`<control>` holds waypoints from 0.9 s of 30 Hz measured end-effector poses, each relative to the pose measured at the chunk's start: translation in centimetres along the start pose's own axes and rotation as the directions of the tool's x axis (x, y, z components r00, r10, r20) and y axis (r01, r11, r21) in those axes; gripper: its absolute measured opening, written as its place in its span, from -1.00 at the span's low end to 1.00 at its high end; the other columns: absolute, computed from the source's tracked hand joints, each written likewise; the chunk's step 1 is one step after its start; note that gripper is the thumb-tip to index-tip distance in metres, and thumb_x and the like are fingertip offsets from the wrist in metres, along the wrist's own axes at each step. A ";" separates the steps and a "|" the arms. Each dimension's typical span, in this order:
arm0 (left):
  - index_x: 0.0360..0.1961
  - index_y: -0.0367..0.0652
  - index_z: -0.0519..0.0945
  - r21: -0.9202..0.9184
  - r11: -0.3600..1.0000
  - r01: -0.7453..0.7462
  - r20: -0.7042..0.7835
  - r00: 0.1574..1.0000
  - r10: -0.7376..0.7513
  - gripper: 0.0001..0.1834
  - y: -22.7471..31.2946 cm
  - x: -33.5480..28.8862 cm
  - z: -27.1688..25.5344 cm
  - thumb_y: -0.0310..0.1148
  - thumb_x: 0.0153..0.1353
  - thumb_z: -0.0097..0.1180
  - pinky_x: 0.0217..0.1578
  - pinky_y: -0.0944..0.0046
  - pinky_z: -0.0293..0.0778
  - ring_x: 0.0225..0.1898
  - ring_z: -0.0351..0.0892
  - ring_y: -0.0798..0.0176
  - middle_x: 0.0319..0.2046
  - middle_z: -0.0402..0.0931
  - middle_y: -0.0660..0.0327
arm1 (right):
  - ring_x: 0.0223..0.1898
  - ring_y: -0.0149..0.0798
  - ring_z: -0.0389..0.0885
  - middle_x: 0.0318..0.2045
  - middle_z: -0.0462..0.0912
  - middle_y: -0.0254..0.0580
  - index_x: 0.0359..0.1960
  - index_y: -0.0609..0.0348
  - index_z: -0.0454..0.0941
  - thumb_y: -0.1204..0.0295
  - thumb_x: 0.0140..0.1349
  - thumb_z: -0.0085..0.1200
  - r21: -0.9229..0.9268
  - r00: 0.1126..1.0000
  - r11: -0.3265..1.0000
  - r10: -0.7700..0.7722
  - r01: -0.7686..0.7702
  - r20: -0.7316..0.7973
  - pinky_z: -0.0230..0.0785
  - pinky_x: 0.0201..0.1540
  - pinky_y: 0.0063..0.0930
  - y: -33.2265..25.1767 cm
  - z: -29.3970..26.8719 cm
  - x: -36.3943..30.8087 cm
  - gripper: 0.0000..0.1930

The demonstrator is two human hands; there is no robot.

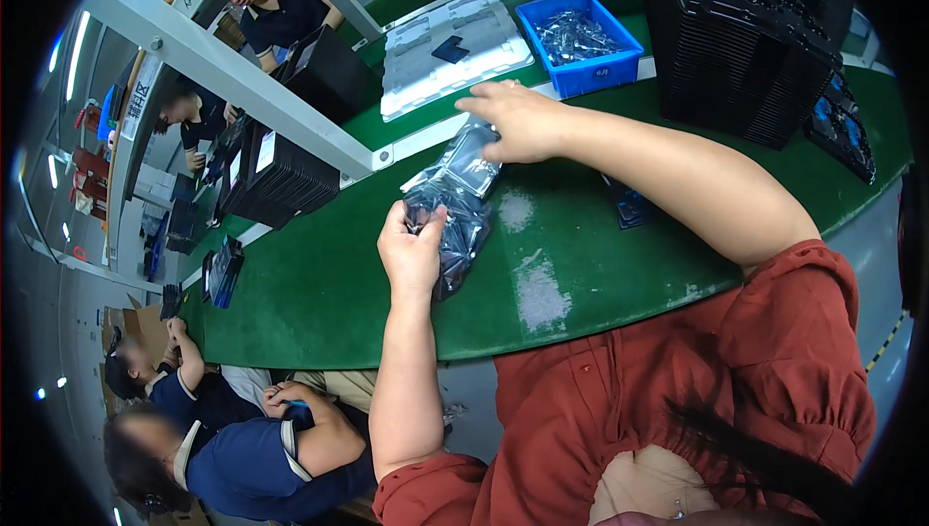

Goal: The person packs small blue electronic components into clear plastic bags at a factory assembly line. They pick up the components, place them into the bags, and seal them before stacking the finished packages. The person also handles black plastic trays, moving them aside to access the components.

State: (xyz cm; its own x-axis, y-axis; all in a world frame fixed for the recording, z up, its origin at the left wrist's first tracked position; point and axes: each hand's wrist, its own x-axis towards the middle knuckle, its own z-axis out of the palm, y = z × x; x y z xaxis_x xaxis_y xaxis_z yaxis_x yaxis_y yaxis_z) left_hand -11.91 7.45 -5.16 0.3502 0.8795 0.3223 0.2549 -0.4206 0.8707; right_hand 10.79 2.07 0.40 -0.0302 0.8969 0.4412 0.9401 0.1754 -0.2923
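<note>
A crumpled, shiny grey see-through plastic bag (pixel 463 228) lies slantwise over the green table in front of me. My left hand (pixel 411 253) is closed on its near left part, thumb on top. What the bag holds cannot be made out through the creases. At the bag's far end is my right hand (pixel 518 121), fingers stretched out and apart, the thumb side over the plastic. Under my right forearm, a few small dark flat pieces (pixel 631 209) lie on the table.
Beyond my hands are a pale moulded tray (pixel 450 76) with dark flat pieces and a blue bin (pixel 592 66) of small clear-looking parts. Tall black tray stacks stand at right (pixel 740 52) and left (pixel 281 182). A metal frame post (pixel 242 71) slants across. Several people sit around.
</note>
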 end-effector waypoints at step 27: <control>-0.21 -0.27 0.53 0.097 0.995 0.009 0.031 0.999 -0.012 -0.66 2.6 -4.1 0.8 -0.50 -0.04 0.33 -0.25 0.42 0.43 -0.35 0.50 0.46 -0.36 0.57 0.29 | -0.29 -0.38 0.50 -0.32 0.58 -0.20 -0.19 0.32 0.54 0.47 0.14 0.04 0.836 0.884 0.300 0.249 -0.458 0.395 0.35 -0.20 -0.51 -6.6 3.2 -3.4 -0.78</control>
State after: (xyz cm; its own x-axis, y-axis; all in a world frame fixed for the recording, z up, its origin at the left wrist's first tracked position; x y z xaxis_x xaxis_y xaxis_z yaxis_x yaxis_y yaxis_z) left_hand -11.98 2.57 -4.48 0.3750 0.8772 0.2999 0.3444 -0.4322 0.8334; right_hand 3.59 -0.88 -1.89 0.0728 0.9972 -0.0181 0.0119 -0.0190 -0.9997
